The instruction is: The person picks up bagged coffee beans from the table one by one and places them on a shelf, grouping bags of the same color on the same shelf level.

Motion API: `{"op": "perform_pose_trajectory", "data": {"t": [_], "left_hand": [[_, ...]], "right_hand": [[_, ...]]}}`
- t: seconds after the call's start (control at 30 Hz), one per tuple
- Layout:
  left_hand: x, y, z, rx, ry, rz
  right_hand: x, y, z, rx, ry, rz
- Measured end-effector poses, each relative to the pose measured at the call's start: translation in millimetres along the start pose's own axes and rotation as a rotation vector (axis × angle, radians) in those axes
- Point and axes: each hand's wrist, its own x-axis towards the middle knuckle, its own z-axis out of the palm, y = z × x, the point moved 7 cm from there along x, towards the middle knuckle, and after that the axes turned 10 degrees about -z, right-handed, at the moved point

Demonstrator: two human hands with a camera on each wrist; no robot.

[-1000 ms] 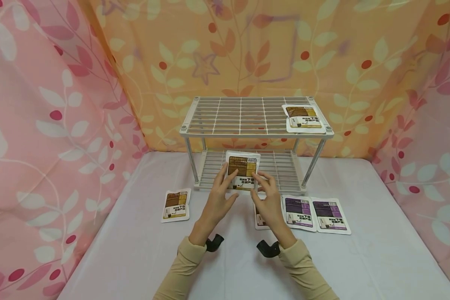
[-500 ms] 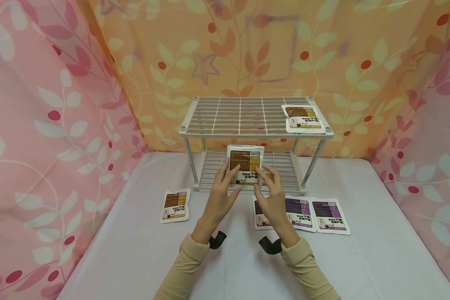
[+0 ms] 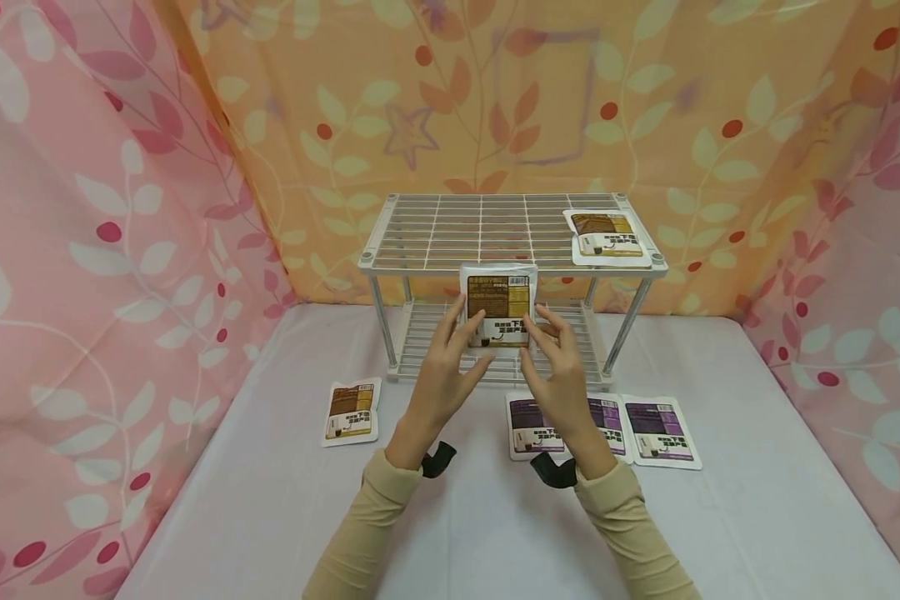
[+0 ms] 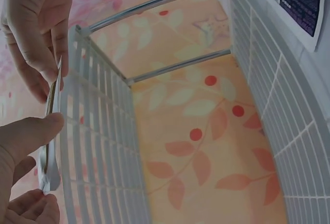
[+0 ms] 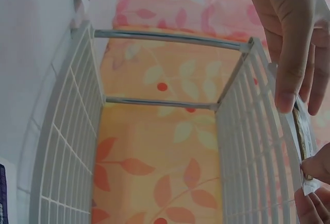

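Observation:
A flat white pouch with a brown and yellow label [image 3: 498, 297] is held upright in front of the rack, its top level with the front edge of the upper shelf. My left hand [image 3: 438, 375] grips its left side, thumb below and fingers on its face. On the opposite side, my right hand [image 3: 562, 383] pinches the pouch near the lower right. Edge-on, the pouch [image 4: 51, 131] shows as a thin strip between both hands in the left wrist view. It stands close by the upper shelf [image 5: 258, 131] in the right wrist view.
A two-tier white wire rack [image 3: 450, 233] stands at the back. Another brown-labelled pouch [image 3: 611, 237] lies on its upper right corner. One more brown pouch [image 3: 351, 411] is on the table at left. Purple-labelled pouches [image 3: 658, 432] lie at right, partly behind my right hand.
Both hands have raised the brown-labelled pouch and shifted it slightly right, from before the lower shelf up to the upper shelf's front edge. The other pouches have not moved.

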Motion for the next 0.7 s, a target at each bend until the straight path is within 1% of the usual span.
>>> {"op": "perform_pose_trajectory", "data": {"t": [0.17,0.37,0.5,0.7], "left_hand": [[6.5,3.0,-3.7,-0.012,0.003,0.021],[13.2,5.7,-6.4,-0.028,0.014,0.035],[18.4,8.6,-8.8,-0.043,0.037,0.054],[23.8,10.3,-9.1,-0.06,0.036,0.059]], "right_hand": [[5.5,-3.0,-4.9,0.015,0.016,-0.037],[11.6,-4.4,-7.0,0.033,0.001,-0.09],[15.9,-2.5,-8.1,0.029,-0.009,-0.096],[23.4,-2.2,-10.6,0.015,0.0,-0.097]]}}
